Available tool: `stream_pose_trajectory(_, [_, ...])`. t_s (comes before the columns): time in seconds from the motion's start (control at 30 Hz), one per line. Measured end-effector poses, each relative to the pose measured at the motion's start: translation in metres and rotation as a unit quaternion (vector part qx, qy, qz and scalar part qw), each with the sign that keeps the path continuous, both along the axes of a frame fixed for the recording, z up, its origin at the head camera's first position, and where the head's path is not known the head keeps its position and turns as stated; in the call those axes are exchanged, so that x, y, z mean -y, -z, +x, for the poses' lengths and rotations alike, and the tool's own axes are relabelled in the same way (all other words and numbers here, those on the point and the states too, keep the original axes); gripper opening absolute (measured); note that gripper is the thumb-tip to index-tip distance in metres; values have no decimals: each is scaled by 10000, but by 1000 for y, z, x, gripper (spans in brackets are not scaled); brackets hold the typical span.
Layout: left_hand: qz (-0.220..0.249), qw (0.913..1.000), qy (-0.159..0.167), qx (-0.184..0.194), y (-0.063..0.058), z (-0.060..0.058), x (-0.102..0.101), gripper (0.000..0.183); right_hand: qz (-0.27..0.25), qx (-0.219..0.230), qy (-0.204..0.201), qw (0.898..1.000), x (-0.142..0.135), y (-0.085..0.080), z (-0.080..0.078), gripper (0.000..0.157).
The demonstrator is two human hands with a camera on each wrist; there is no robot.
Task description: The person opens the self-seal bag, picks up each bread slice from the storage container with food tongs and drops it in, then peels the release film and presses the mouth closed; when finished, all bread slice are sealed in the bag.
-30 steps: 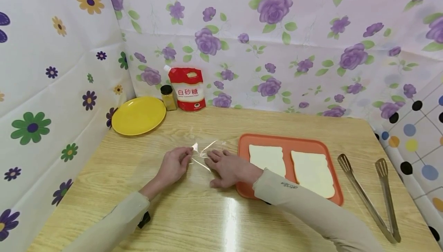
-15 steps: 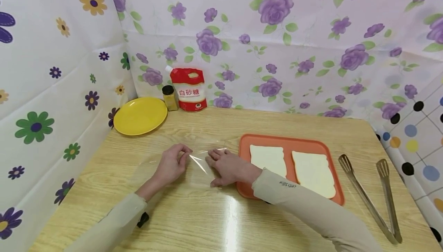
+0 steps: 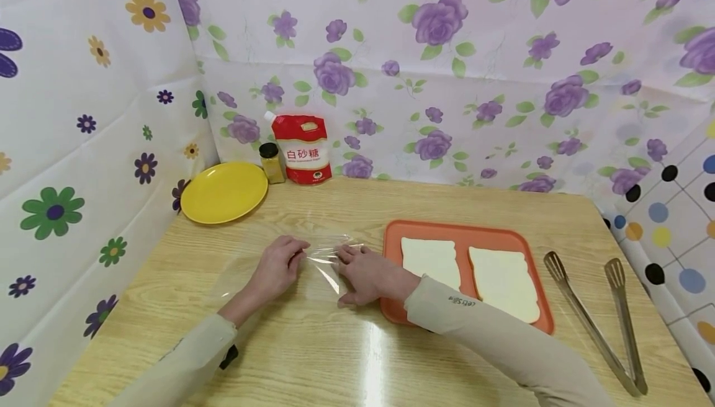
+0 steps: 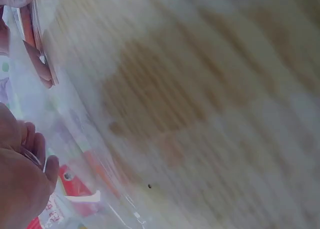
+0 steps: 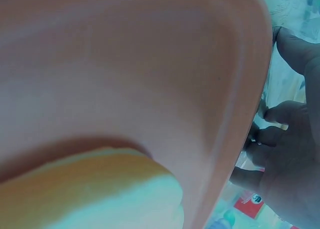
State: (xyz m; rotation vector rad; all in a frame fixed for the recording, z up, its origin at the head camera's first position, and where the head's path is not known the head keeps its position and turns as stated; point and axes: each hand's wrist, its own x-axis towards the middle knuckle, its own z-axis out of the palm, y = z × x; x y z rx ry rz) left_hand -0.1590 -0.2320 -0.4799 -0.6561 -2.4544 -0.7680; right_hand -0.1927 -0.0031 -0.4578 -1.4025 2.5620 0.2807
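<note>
Clear plastic film [image 3: 325, 273] lies over the wooden table between the two hands, creased and shiny. My left hand [image 3: 277, 264] pinches the film with thumb and fingertips. In the left wrist view that hand [image 4: 22, 174] shows at the lower left, beside the see-through film [image 4: 62, 114]. My right hand [image 3: 370, 275] presses on the film's right part with its fingers spread, just left of the orange tray. The right wrist view has the right hand [image 5: 285, 154] beyond the tray's rim. The film's outer edges are hard to see.
On the orange tray [image 3: 475, 229] lie two white bread slices [image 3: 430, 259], partly behind the right sleeve. Metal tongs [image 3: 592, 320] lie spread at the right. A yellow plate [image 3: 224, 192], a spice jar [image 3: 272, 164] and a red-and-white sugar pouch [image 3: 302, 149] stand at the back left.
The left hand has shifted slightly left with the film, and the folds between the hands have changed shape. The right hand has stayed almost in place. The head view has tilted slightly.
</note>
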Motion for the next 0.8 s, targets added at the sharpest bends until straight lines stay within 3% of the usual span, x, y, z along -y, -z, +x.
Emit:
stream_pose_trajectory(0.27, [-211,9994,57,277,-1,-2,1,13,183,-29,6,9998,0,-3,1,88])
stream_pose_trajectory(0.4, [239,9994,-54,257,1,-4,3,15,157,-105,-11,9998,0,-2,1,90])
stream_pose_trajectory(0.57, [790,9951,-221,544,1,-6,4,12,162,-133,-6,9998,0,-1,2,92])
stream_pose_trajectory(0.8, [1122,9908,7,759,1,-6,4,14,138,-118,13,9998,-1,-1,2,96])
